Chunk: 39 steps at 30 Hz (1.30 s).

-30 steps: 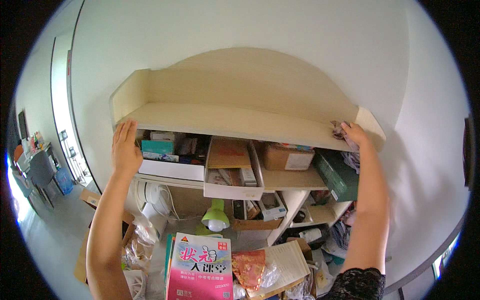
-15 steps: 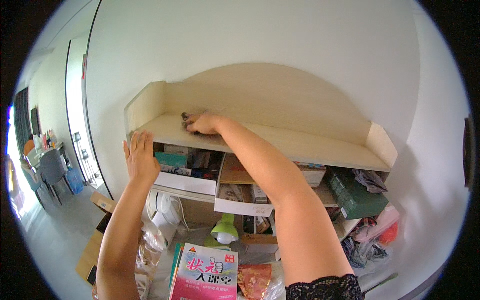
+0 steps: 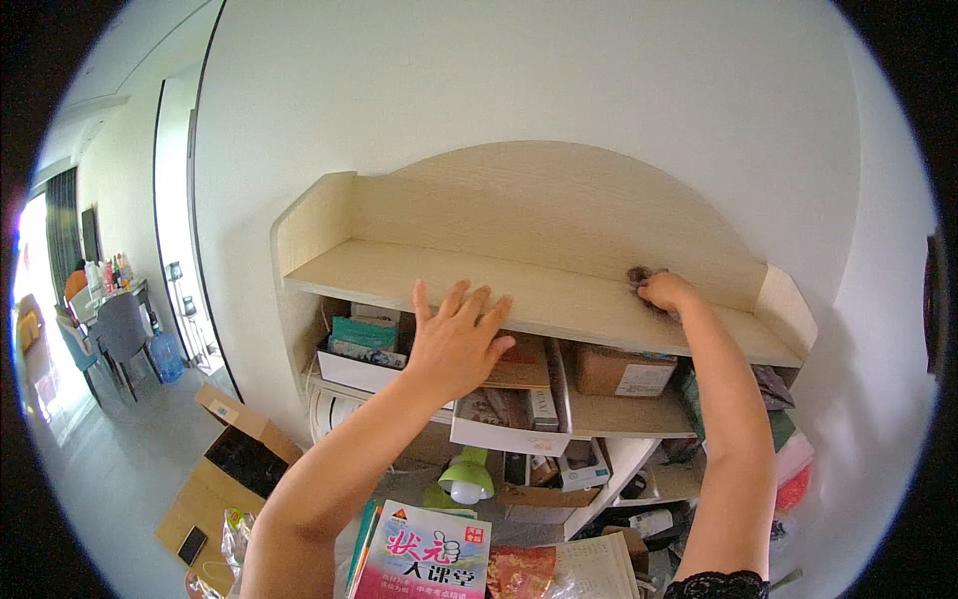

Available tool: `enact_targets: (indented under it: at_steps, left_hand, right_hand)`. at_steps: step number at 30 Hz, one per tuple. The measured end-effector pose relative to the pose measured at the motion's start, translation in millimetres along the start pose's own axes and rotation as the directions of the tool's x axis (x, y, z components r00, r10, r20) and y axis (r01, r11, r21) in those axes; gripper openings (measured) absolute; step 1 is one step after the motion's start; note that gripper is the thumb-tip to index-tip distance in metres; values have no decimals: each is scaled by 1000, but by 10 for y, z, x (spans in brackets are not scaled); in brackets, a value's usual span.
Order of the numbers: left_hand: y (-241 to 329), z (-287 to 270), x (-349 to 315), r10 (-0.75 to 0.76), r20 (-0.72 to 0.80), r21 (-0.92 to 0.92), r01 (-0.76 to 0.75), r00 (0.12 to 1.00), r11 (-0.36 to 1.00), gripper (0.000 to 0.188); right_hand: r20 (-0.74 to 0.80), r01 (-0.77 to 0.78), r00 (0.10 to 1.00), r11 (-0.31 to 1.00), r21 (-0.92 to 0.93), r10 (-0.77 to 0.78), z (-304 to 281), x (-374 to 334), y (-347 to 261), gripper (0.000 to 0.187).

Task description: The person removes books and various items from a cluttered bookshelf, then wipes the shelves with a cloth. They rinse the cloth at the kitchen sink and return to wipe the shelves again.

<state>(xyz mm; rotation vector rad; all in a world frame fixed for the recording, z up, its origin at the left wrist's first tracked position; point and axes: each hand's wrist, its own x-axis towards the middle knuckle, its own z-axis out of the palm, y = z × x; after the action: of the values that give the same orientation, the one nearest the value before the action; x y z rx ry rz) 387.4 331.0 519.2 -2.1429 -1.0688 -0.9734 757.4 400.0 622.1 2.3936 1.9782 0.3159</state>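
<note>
A pale wooden top shelf with an arched back and low side panels stands against the wall. Toward its right end my right hand is closed around a crumpled dark grey-brown cloth, pressed on the board near the back panel. My left hand, its fingers spread, lies at the shelf's front edge left of centre, holding nothing. Below that hand are a white drawer with small boxes in it and, further left, a white bin with a teal box.
Under the shelf sit a brown cardboard box and a green desk lamp. A stack of books lies on the desk at the front. On the floor at left stands an open carton; a chair is farther off.
My right hand has moved with the cloth from the shelf's left part to its right part. My left hand has shifted right from the left corner to the front edge.
</note>
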Motion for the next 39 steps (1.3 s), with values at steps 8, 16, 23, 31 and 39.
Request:
enact_targets:
  at_steps: [8,16,23,31,39]
  left_hand:
    - [-511,-160,-180,5,-174,-57,-15,985,998,40]
    - [-1477,-312,-609,-72,-268,83,97,961,992,25]
    - [-1424,-255,-539,-129,-355,-71,111,926,991,24]
    - [-1611,-144,-846,-47,-264,-111,18,963,994,44]
    - [-1766,-359,-1023,-243,-229,-1,249,943,968,59]
  right_hand:
    - [-73,522,852,851,53,-518,-324,368,-2576,47]
    - [-173,665,746,731,154,-643,-522,629,-4049,46]
    - [-233,765,631,644,25,-740,-687,553,-4703,43]
    - [-352,670,578,181,720,-737,-719,9,-4199,36]
    - [-452,593,672,791,-148,-587,-538,541,-4723,37]
